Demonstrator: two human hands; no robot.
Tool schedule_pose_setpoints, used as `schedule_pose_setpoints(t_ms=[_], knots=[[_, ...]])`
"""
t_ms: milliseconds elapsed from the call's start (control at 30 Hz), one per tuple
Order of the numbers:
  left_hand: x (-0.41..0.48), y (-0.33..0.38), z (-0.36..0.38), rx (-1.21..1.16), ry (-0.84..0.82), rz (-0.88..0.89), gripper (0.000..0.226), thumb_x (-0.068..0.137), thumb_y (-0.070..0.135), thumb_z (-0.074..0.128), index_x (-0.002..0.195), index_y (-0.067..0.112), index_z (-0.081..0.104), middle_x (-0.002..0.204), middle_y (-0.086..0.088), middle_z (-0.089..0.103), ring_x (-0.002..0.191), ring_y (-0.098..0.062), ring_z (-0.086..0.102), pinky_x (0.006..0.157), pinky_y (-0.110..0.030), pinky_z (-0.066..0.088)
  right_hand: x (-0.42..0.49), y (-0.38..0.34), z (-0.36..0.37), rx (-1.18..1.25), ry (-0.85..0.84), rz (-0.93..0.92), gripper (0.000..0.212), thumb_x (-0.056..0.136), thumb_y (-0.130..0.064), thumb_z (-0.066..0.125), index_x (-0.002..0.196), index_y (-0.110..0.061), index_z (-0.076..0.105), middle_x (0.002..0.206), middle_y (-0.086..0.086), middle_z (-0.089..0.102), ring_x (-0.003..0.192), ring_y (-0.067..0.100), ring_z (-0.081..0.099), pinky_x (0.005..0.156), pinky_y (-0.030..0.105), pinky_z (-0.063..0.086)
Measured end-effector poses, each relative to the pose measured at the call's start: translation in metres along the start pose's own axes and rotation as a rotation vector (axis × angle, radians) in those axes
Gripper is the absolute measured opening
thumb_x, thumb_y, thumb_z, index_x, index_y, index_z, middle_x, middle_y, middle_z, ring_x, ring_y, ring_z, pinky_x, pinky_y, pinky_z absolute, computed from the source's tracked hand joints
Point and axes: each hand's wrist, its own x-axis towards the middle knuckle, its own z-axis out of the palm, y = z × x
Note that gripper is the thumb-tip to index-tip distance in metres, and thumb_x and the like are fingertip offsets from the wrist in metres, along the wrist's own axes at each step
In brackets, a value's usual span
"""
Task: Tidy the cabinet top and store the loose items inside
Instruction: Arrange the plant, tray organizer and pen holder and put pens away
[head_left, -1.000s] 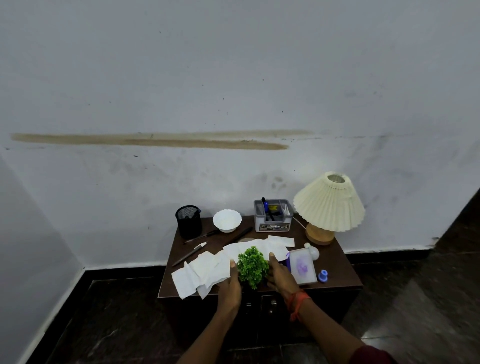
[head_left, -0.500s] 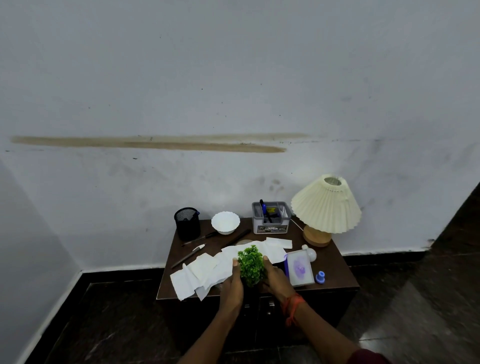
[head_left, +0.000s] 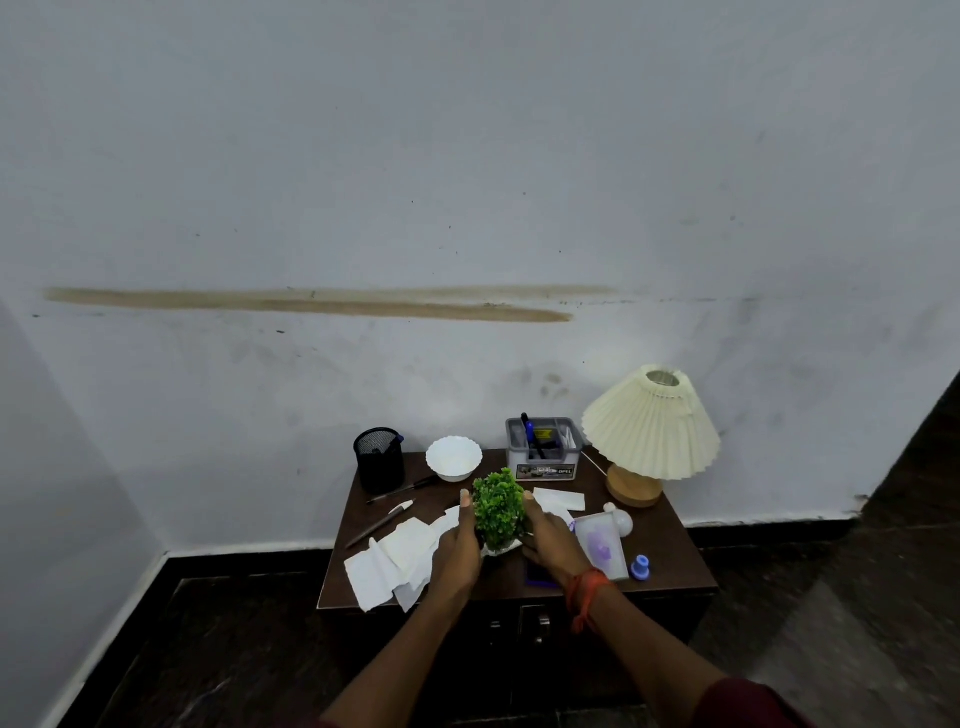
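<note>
Both hands clasp a small green leafy potted plant (head_left: 497, 508) over the middle of the dark brown wooden cabinet top (head_left: 670, 551): the left hand (head_left: 460, 552) and the right hand (head_left: 549, 540) wrap its sides. White paper sheets (head_left: 395, 561) lie just left, a clear plastic box (head_left: 601, 546) just right. Behind stand a white scalloped bowl (head_left: 453, 457), a black mesh cup (head_left: 379, 459), a grey organizer tray (head_left: 543, 449) and a cream pleated lamp (head_left: 650, 422).

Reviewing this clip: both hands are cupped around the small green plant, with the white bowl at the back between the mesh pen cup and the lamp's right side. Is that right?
Not quite. In the head view both hands, left hand and right hand, do cup the small green plant, but the white bowl sits between the mesh pen cup and the grey organiser box, left of the lamp.
</note>
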Motion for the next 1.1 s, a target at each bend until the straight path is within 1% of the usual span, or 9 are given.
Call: schedule_pose_setpoints(t_ms=[100,167,267,433,567,700,833,900,1100], knots=[[0.006,0.009,-0.006,-0.072,-0.016,0.068,0.073,0.062,0.096,0.024,0.078,0.036,0.063,0.115,-0.01,0.069,0.106,-0.027,0.064,0.102,-0.044,0.046,-0.011,-0.022,0.003,-0.017,0.001,-0.038,0.09,0.052,-0.095,0.041,0.093,-0.021,0.069,0.095,0.007,0.072,0.097,0.027,0.067,0.098,0.048,0.048],[0.02,0.008,-0.006,-0.095,-0.022,0.101,0.072,0.053,0.1,0.029,0.083,0.043,0.06,0.125,-0.007,0.065,0.115,-0.027,0.061,0.106,-0.047,0.043,-0.021,-0.04,0.005,-0.053,0.003,-0.085,0.076,0.064,-0.086,0.042,0.094,-0.021,0.068,0.091,0.008,0.071,0.092,0.026,0.069,0.094,0.048,0.051],[0.026,0.021,-0.012,-0.137,-0.026,0.137,0.079,0.053,0.099,0.032,0.096,0.04,0.064,0.116,-0.002,0.066,0.114,-0.024,0.061,0.106,-0.047,0.043,-0.022,-0.056,0.009,-0.053,-0.009,-0.136,0.054,0.074,-0.075,0.048,0.089,-0.026,0.065,0.102,0.01,0.07,0.094,0.025,0.068,0.094,0.045,0.051],[0.043,0.037,-0.021,-0.108,-0.036,0.179,0.08,0.079,0.081,0.027,0.121,0.023,0.065,0.113,-0.001,0.069,0.112,-0.02,0.062,0.105,-0.043,0.045,-0.007,-0.073,0.019,-0.006,-0.047,-0.172,0.062,0.082,-0.069,0.047,0.101,-0.013,0.067,0.111,0.019,0.067,0.103,0.033,0.065,0.098,0.047,0.049],[0.076,0.037,-0.022,-0.085,-0.015,0.162,0.084,0.071,0.089,0.028,0.106,0.027,0.071,0.11,-0.004,0.072,0.104,-0.02,0.066,0.1,-0.044,0.049,0.024,-0.078,0.031,0.016,-0.044,-0.149,0.092,0.062,-0.086,0.043,0.1,-0.005,0.066,0.101,0.015,0.069,0.105,0.034,0.064,0.098,0.051,0.048],[0.109,0.037,-0.021,-0.062,0.018,0.134,0.091,0.069,0.09,0.027,0.112,0.023,0.07,0.113,-0.006,0.07,0.104,-0.022,0.065,0.099,-0.044,0.049,0.079,-0.064,0.042,-0.006,-0.061,-0.173,0.101,0.056,-0.097,0.04,0.094,-0.007,0.066,0.098,0.012,0.072,0.098,0.03,0.067,0.096,0.053,0.048],[0.137,0.036,-0.017,-0.084,0.018,0.149,0.071,0.078,0.082,0.033,0.094,0.026,0.073,0.107,-0.004,0.072,0.101,-0.021,0.067,0.1,-0.042,0.049,0.084,-0.083,0.05,-0.001,-0.047,-0.196,0.095,0.066,-0.09,0.04,0.093,-0.001,0.064,0.098,0.019,0.07,0.093,0.03,0.067,0.095,0.054,0.048],[0.153,0.033,-0.016,-0.114,0.026,0.135,0.078,0.066,0.091,0.036,0.087,0.026,0.074,0.101,-0.002,0.075,0.098,-0.02,0.069,0.099,-0.042,0.05,0.091,-0.085,0.054,-0.039,-0.071,-0.208,0.081,0.076,-0.081,0.042,0.097,-0.007,0.067,0.099,0.016,0.069,0.092,0.026,0.066,0.096,0.053,0.048],[0.185,0.026,-0.015,-0.089,0.034,0.179,0.067,0.074,0.085,0.034,0.081,0.03,0.073,0.099,-0.001,0.075,0.098,-0.018,0.069,0.099,-0.042,0.05,0.141,-0.069,0.071,0.014,-0.061,-0.179,0.084,0.053,-0.097,0.043,0.093,-0.029,0.072,0.102,-0.003,0.074,0.104,0.021,0.066,0.1,0.047,0.047]])
